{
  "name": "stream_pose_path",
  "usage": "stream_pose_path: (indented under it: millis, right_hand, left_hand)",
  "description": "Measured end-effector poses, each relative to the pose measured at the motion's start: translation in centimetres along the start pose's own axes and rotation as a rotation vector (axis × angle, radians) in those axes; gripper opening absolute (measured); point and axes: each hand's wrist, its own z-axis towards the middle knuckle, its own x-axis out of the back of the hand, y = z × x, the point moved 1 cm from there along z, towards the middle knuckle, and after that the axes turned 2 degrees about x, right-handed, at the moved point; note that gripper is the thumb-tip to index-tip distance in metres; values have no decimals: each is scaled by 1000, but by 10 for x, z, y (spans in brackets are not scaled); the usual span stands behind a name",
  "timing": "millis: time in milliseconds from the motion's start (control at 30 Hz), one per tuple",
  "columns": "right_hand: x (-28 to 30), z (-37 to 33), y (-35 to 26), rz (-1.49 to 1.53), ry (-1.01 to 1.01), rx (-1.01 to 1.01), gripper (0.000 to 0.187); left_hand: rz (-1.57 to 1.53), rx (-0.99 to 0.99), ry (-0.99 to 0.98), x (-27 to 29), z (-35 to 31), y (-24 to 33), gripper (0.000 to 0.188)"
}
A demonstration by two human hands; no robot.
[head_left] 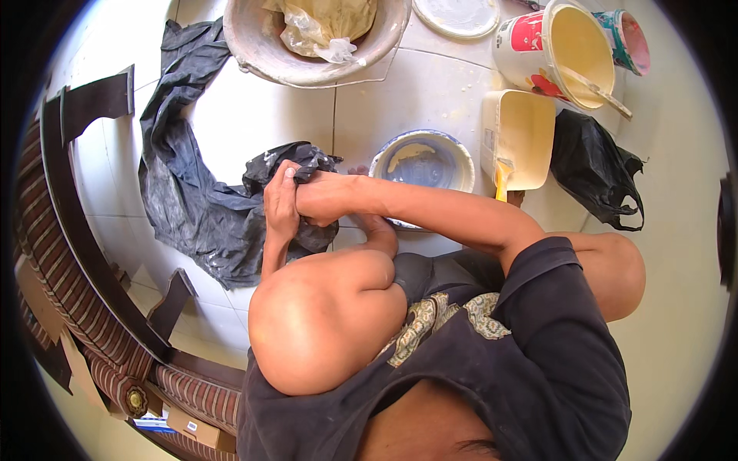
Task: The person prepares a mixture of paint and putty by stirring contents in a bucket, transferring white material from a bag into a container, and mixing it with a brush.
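Observation:
A long black cloth [173, 200] with pale smears curves across the tiled floor in front of me, to the left. Its bunched end is in both of my hands, just beyond my left knee. My right hand [327, 197] is closed in a fist around the folds, its arm reaching across my body. Pressed against it, my left hand [281, 203] is also closed on the cloth, thumb on top. Some of the fingers are hidden behind the hands and fabric. To the right of the hands stands a round white bowl [466, 173] with a bluish, smeared inside, partly behind my right forearm.
At the back are a large grey basin [240, 42] holding a plastic bag, a white lid [457, 15], a white bucket [530, 58] with a stick, and a teal tub [615, 34]. Rightward stand a rectangular container [526, 123] and black plastic bag [596, 169]. A wooden sofa [84, 223] borders the left.

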Motion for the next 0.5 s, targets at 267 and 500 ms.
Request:
stream_pose_path:
  millis: [267, 500]
  right_hand:
    - [15, -14, -11, -282, -240, -7, 26]
    - [114, -119, 54, -293, -92, -393, 37]
  left_hand:
    - [304, 290, -24, -1, 10, -57, 29]
    - [863, 429, 12, 20, 13, -48, 38]
